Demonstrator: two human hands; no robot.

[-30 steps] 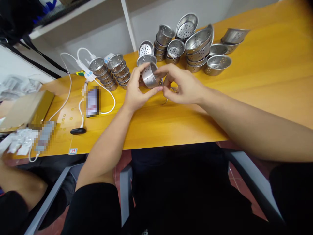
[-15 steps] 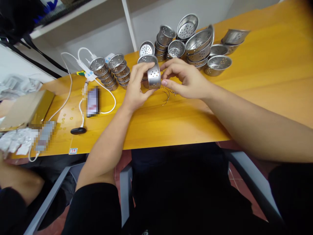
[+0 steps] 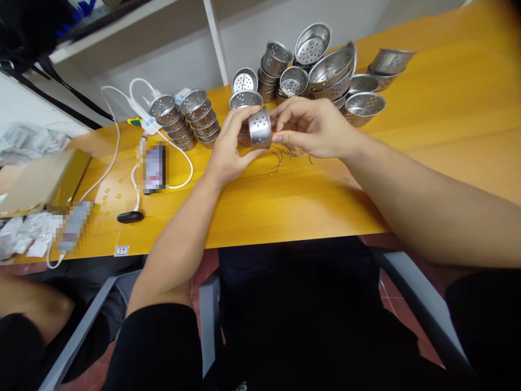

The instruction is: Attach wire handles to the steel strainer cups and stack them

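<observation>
A perforated metal cup is tipped on its side, gripped between the fingers and thumb of my left hand. My right hand is at the cup's right side, its thumb and fingers curled close to the rim. Whatever its fingertips pinch is too small to make out. Thin wire rings lie on the table below my right hand. Behind the held cup stands another perforated cup, partly hidden by my left hand.
Stacked cups stand left of my hands, with more cups behind and right. A phone, white cables and a cardboard box are left. Another person's arm shows at lower left.
The held cup has turned slightly and shifted a little to the right and down. My right hand has moved slightly right, showing more of the wire rings. The other person's arm has shifted.
</observation>
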